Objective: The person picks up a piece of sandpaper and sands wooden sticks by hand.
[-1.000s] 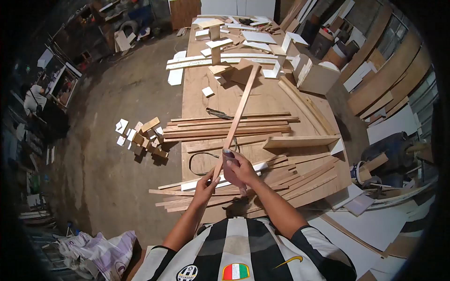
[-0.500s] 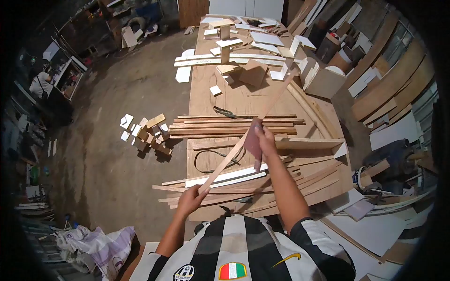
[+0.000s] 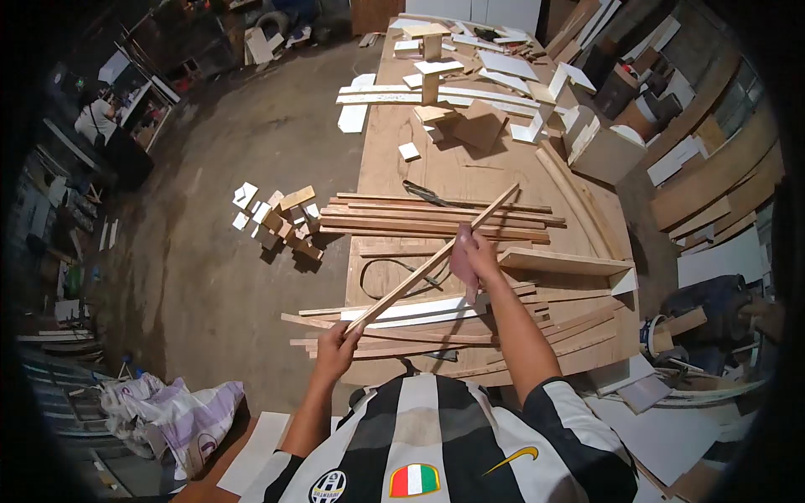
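Note:
A long thin wooden strip point(image 3: 411, 280) runs diagonally over the workbench point(image 3: 394, 168), its far end up and to the right. My left hand point(image 3: 337, 348) is closed round the near end of the strip. Farther along it, my right hand point(image 3: 481, 256) presses a reddish-brown sheet, which looks like sandpaper point(image 3: 462, 261), against the strip. The sheet's lower part hangs down. Beneath lie a bundle of wooden strips point(image 3: 436, 220), a dark looped strap point(image 3: 365, 277) and white strips point(image 3: 411, 313).
Wooden block pieces point(image 3: 281, 220) form a cluster left of the bench. A box-like wooden piece point(image 3: 605, 152) and an L-shaped board point(image 3: 570, 263) stand on the right. Another person point(image 3: 96, 121) is at the far left. A white and purple sack point(image 3: 189, 419) lies at lower left.
My right hand has moved from near my left hand to farther up the strip with the sheet. My left hand has shifted toward the near end. The strip now points more to the right.

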The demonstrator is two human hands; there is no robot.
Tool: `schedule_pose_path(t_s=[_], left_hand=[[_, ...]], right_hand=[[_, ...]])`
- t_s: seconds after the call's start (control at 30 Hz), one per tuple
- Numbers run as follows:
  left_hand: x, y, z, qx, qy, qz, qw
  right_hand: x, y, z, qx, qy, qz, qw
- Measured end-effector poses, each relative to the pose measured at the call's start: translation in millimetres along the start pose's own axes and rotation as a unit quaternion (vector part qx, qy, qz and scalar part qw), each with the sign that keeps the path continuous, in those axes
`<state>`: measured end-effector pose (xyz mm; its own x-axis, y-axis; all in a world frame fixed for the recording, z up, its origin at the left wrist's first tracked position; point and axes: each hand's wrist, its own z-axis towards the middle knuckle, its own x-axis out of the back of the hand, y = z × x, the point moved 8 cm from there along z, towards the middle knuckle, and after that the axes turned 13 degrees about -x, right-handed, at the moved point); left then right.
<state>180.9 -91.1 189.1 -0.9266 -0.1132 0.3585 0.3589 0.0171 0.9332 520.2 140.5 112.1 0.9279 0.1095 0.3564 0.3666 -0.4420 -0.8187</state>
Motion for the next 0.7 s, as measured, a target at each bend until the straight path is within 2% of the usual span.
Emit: schedule_pose_path(t_s=[0.03,0.1,0.17,0.2,0.23,0.3,0.33,0.37,0.43,0.53,0.63,0.7], left_hand=[[-2.9,1.7,3.9,0.002,0.000,0.000,1.000],[-12.8,1.9,12.7,0.023,-0.029,0.017,0.999],[-21.9,3.8,18.5,0.018,-0.029,-0.001,0.999],[-26.2,5.7,22.5,0.010,-0.026,-0.019,0.999],[-29.8,10.1,25.9,0.010,-0.030,-0.018,0.999],[-32.3,15.8,29.4,0.032,-0.015,-0.070,0.997],[-32.3,14.9,30.7,0.031,-0.020,-0.069,0.997],[-31.3,9.4,31.8,0.051,-0.015,-0.103,0.993],[-31.0,6.0,34.4,0.070,-0.012,-0.137,0.988],[-31.9,2.0,35.9,0.088,-0.006,-0.181,0.980],[-33.6,11.8,36.1,0.077,-0.019,-0.164,0.983],[-35.7,6.2,33.1,0.089,-0.013,-0.169,0.981]], right_hand=[[-3.6,-0.8,-12.8,-0.001,-0.001,-0.001,1.000],[-11.4,-3.3,-39.4,0.000,0.109,-0.139,0.984],[-22.3,0.8,-48.7,0.003,0.134,-0.135,0.982],[-22.7,-13.3,-61.0,0.058,0.145,-0.103,0.982],[-22.1,-17.9,-66.3,0.055,0.147,-0.102,0.982],[-29.1,-25.7,-73.1,0.069,0.129,-0.162,0.976],[-34.5,-30.7,-82.7,0.164,0.186,-0.165,0.955],[-42.4,-17.8,-88.6,0.162,0.189,-0.164,0.955],[-67.5,-41.0,-128.0,0.341,0.116,-0.188,0.914],[-63.4,-54.9,-134.1,0.328,0.112,-0.260,0.901],[-27.7,-44.6,-72.9,0.222,0.237,-0.275,0.905],[-36.1,-44.6,-74.1,0.234,0.228,-0.287,0.900]])
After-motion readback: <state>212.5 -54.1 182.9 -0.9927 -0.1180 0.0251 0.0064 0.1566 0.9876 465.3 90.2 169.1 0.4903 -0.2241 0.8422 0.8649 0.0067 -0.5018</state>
